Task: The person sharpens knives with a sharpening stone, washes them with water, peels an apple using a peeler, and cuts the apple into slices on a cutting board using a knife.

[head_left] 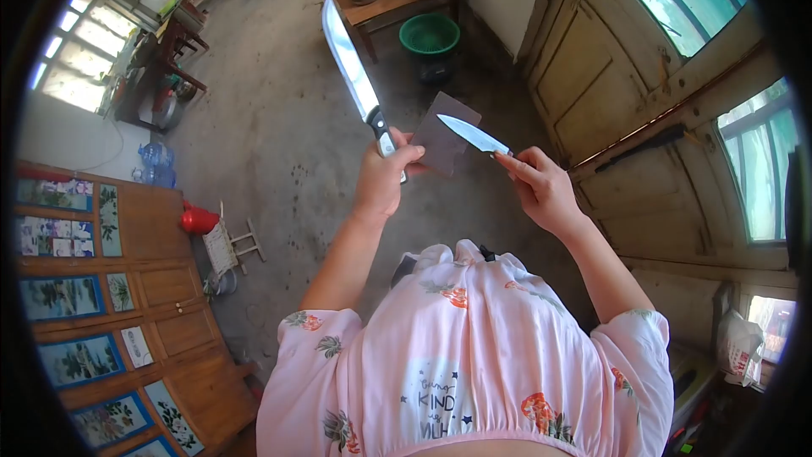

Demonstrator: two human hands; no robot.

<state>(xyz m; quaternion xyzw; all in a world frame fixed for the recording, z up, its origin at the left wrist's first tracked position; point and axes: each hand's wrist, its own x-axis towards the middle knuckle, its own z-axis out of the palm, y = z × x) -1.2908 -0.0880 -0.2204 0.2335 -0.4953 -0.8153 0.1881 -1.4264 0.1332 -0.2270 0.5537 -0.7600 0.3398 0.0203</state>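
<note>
My left hand (382,171) is closed around the black-and-white handle of a large kitchen knife (349,59), whose blade points up and away from me. The same hand also pinches a flat brown sheet (439,137) with an uneven lower edge; its material is hard to make out. In my right hand (541,186) is a smaller knife (474,134), gripped near its handle, which my fingers mostly hide. The small blade points left and overlaps the brown sheet in view; whether they touch, I cannot tell.
Ahead stands a wooden table (385,10) with bowls and a pot. Near it is a green basket (430,35). A wooden cabinet (173,288), a red container (199,219) and a small stool (245,243) are at left. Wooden doors (592,76) line the right.
</note>
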